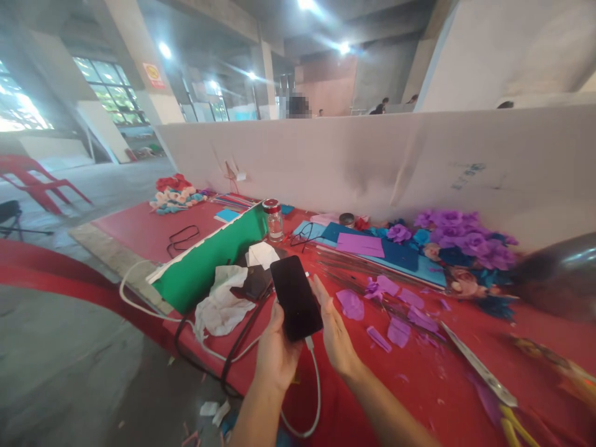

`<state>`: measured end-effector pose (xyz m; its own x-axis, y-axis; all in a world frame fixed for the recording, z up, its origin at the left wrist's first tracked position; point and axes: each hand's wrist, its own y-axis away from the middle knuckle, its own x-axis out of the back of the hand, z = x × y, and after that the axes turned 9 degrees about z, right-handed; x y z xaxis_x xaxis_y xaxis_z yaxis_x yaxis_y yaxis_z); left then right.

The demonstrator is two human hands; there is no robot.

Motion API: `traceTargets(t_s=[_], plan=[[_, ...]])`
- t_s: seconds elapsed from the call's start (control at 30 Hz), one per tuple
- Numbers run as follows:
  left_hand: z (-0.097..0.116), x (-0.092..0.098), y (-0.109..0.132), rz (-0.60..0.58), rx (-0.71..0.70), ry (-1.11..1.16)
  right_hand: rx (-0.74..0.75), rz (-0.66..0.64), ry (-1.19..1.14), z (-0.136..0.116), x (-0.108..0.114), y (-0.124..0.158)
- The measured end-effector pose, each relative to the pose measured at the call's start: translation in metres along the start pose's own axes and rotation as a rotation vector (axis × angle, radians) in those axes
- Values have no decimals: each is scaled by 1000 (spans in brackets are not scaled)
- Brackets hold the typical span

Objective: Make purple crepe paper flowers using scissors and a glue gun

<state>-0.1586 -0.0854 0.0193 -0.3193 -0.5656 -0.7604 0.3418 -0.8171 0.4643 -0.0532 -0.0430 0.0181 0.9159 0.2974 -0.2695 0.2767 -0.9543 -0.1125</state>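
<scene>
A black smartphone (296, 298) with a dark screen rests in my left hand (278, 347), its thumb along the left edge. Beside the phone's right edge is my right hand (335, 329), fingers stretched out and roughly straight; whether they touch the phone I cannot tell. A white charging cable (318, 379) runs from the phone's lower end and loops down over the red table. Left of the phone lie a crumpled white tissue (223, 304) and a dark wallet-like item (254, 280). Purple paper petals (351, 304) are scattered to the right.
A green board (212, 261) stands on the red tabletop (354, 379), near a red-lidded glass jar (274, 220). Yellow-handled scissors (484, 369) lie right. Purple paper flowers (454, 233), coloured paper sheets (361, 244) and glasses (305, 236) sit toward the white partition (288, 158). Red chairs stand left.
</scene>
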Motion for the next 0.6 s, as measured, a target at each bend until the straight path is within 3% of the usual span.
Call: traceTargets(t_s=[0.13, 0.27, 0.6], plan=[[-8, -5, 10, 26, 27, -93, 46, 23, 56, 6, 13, 11], [-12, -6, 13, -23, 84, -136, 118, 22, 160, 11, 22, 15], [-17, -8, 7, -56, 243, -126, 112, -7, 143, 4, 38, 14]])
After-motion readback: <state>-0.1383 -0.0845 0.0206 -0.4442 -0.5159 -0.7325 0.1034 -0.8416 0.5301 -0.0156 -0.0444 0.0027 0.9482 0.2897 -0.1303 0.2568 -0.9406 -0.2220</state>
